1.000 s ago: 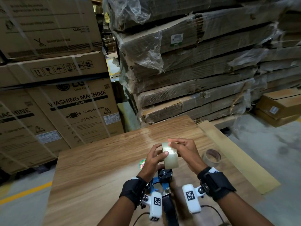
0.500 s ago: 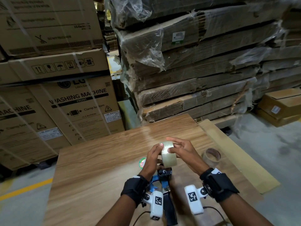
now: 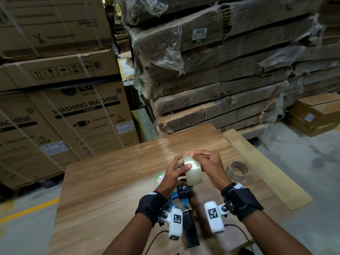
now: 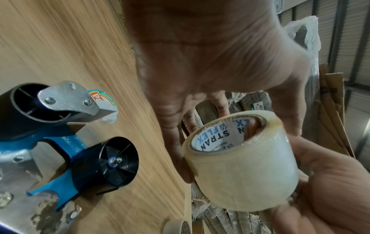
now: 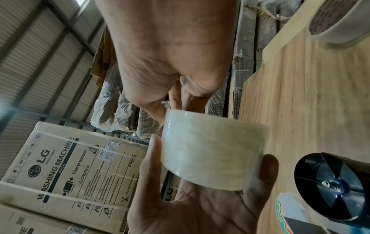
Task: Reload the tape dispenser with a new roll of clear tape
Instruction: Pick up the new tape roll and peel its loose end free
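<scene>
Tape roll point(image 3: 193, 172), clear and full, sits off the table point(image 3: 110, 181) between my 2 hands: left hand point(image 3: 173, 173) grips its near side, thumb on the band; right hand point(image 3: 211, 166) pinches the far rim. Blue tape dispenser point(image 3: 182, 197) lies just below, its black spool bare. 1 spent core point(image 3: 238, 170) rests to the right.

A warehouse interior. A wood-grain table point(image 3: 110, 181) stands on a grey concrete floor point(image 3: 303, 162) with a yellow painted line point(image 3: 27, 210) to the table's left. Behind the table on the left, strapped washing machine cartons point(image 3: 82, 116) are stacked; behind on the right rises a plastic-wrapped stack of flattened cardboard point(image 3: 220, 80). Corrugated metal wall panels point(image 5: 40, 63) show above.
</scene>
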Tool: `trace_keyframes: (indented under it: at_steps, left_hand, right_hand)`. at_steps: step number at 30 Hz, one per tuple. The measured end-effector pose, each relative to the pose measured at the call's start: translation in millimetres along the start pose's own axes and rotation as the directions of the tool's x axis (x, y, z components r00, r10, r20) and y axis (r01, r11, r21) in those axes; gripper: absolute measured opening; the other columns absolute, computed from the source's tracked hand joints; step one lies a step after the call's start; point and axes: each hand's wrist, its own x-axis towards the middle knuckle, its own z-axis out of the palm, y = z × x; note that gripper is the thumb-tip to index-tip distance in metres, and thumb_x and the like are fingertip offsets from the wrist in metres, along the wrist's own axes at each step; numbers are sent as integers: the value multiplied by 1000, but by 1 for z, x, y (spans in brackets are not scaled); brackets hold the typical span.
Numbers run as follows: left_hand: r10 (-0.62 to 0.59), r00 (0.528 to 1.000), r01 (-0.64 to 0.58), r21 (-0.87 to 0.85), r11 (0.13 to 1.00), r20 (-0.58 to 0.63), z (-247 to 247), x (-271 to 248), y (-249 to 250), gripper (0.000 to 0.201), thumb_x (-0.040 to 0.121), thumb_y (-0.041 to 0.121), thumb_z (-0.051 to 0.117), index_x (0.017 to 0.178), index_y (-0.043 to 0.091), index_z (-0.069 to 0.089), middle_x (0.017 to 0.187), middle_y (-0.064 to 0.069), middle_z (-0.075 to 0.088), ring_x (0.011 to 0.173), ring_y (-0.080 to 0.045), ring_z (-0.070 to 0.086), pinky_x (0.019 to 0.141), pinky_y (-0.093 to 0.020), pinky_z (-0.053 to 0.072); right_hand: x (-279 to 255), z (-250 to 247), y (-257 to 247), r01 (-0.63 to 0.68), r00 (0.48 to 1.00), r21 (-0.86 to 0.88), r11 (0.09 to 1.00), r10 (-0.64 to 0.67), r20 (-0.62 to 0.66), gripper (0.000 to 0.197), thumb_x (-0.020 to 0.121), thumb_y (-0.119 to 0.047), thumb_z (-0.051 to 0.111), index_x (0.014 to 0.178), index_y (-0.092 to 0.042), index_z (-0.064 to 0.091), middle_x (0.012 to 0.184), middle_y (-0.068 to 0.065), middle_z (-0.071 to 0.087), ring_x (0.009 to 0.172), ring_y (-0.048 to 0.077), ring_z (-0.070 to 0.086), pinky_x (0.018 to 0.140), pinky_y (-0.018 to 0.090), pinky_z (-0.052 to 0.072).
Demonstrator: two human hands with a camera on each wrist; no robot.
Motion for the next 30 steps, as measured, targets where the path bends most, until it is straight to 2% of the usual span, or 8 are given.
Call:
trace_keyframes:
  at_steps: [5,10,13,15,18,22,27,30]
  left_hand:
    - [-44,998,43,-17,999,-48,4,0,2,41,90,40,68,127,25,58,119,-22,62,91,-29,67,78,-61,58]
    - [-118,985,118,-9,993,-122,4,0,7,46,92,57,58,118,19,61,115,-19,59,87,-36,72,67,-53,61]
    - [-148,979,152,24,988,-139,3,2,4,55,87,66,59,118,21,63,121,-22,60,89,-42,73,64,-47,61]
    - [-143,980,153,60,986,-141,3,4,3,57,85,69,59,117,22,63,122,-21,61,92,-38,72,72,-48,62]
    - [-80,994,85,56,995,-73,1,3,7,47,83,51,69,119,22,62,127,-22,61,95,-27,67,78,-44,57]
    - [-30,998,27,57,998,54,2,-1,6,47,83,23,76,126,33,59,127,-17,61,105,-28,66,85,-50,55]
    - [-21,1000,21,55,998,-5,9,-2,6,37,85,28,73,120,29,61,108,-11,65,92,-25,65,70,-43,54]
    - [-49,997,52,53,997,-61,11,-4,9,25,91,39,67,107,20,62,98,-7,62,79,-25,66,62,-40,57]
  right_hand:
    - [1,-4,3,-30,996,8,1000,29,86,19,92,-16,72,111,-16,77,96,6,81,89,22,75,75,31,59]
    - [-1,-10,7,-68,965,14,998,62,254,46,89,-12,74,133,-21,64,105,14,79,102,26,75,91,39,59]
    - [0,-13,10,-80,963,37,996,68,261,48,87,-11,77,133,-18,64,107,16,78,105,30,74,95,42,58]
    - [-1,-12,10,-74,977,48,996,62,203,43,86,-12,78,127,-19,69,104,17,79,103,31,75,93,43,59]
    - [-3,-9,8,-26,996,43,999,23,82,25,89,-10,74,114,-12,76,98,12,80,97,33,76,82,41,61]
    - [-3,-7,7,2,1000,40,999,-2,-8,14,89,-9,72,100,-7,81,97,9,80,93,29,76,76,37,62]
    - [-2,-6,11,-13,1000,33,999,12,16,16,92,-17,72,104,-11,80,99,6,81,95,24,75,75,31,58]
    - [-5,-9,9,-46,993,50,998,41,111,26,94,-15,71,119,-11,74,104,9,80,99,23,74,83,36,59]
